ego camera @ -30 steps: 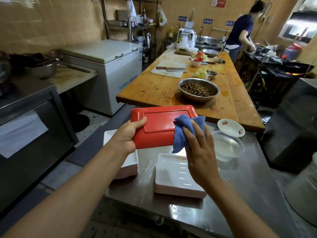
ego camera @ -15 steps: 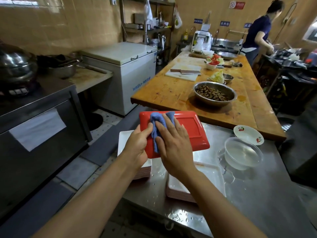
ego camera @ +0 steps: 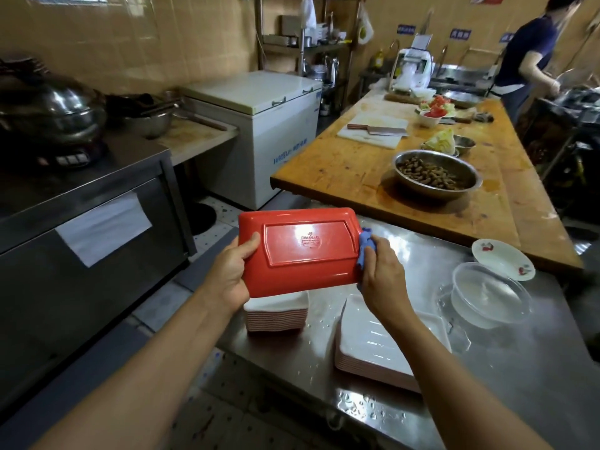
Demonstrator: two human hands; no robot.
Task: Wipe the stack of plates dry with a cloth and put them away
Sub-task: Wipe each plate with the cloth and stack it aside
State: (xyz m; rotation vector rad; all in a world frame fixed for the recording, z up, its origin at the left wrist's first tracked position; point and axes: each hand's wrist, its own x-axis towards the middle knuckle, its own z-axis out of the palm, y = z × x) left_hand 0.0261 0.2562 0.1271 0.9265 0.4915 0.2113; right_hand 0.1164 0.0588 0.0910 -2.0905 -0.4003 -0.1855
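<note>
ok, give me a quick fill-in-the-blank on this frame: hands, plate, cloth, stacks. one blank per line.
1. The left hand grips the plate, whose colour is ____.
2. The right hand presses a ____ cloth against the plate's right edge.
3. The plate shows its ____ side to the camera, maker's stamp visible.
4. Two stacks of white plates sit on the ____ counter.

Missing words: red; blue; under; steel

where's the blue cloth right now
In the head view, the small blue cloth is bunched in the right hand, pressed against the right edge of the red rectangular plate, above the steel counter.
</note>
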